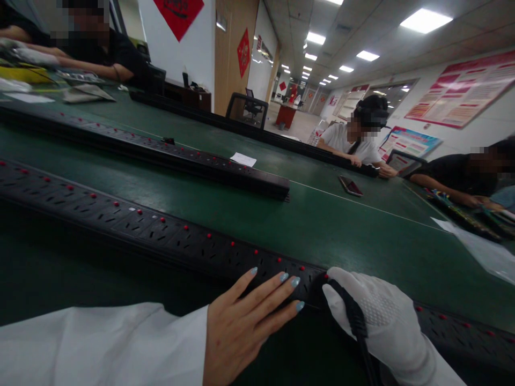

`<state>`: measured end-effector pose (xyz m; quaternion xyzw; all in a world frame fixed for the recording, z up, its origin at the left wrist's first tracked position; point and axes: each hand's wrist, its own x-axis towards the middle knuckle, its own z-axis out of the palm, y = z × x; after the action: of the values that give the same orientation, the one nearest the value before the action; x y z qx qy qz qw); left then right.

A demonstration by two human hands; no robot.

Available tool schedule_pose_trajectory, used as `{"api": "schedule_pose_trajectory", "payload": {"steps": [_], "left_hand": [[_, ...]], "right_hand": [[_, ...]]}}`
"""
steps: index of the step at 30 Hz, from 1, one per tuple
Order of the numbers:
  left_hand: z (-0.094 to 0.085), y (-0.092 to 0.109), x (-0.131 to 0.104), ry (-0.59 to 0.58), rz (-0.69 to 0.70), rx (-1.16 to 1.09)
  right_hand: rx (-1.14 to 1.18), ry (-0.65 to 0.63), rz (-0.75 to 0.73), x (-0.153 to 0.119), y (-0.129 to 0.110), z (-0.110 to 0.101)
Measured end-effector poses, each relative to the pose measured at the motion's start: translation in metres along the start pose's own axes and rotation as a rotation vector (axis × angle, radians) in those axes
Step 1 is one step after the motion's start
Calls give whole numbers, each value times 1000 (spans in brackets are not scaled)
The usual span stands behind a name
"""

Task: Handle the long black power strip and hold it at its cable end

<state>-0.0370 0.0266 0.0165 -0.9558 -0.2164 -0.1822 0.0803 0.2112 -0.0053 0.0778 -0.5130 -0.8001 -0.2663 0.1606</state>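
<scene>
A long black socket strip with red round buttons lies across the green table in front of me. My left hand, bare with pale blue nails, rests with its fingers spread on the near side of the strip. Just right of it, my right hand wears a white glove with grip dots. Its fingers are wrapped round a black plug with a thick cable, which is held against the strip's sockets. The cable runs down out of view under the right hand.
A second black strip lies farther back on the green table, with a third beyond. A paper slip, a phone and a plastic sheet lie around. Several people sit at the far sides.
</scene>
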Motion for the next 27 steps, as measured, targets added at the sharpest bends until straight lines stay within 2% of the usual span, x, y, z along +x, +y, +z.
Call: {"api": "schedule_pose_trajectory", "payload": {"steps": [27], "left_hand": [[0, 0, 1, -20, -9, -5]], "right_hand": [[-6, -12, 4, -2, 0, 1]]}}
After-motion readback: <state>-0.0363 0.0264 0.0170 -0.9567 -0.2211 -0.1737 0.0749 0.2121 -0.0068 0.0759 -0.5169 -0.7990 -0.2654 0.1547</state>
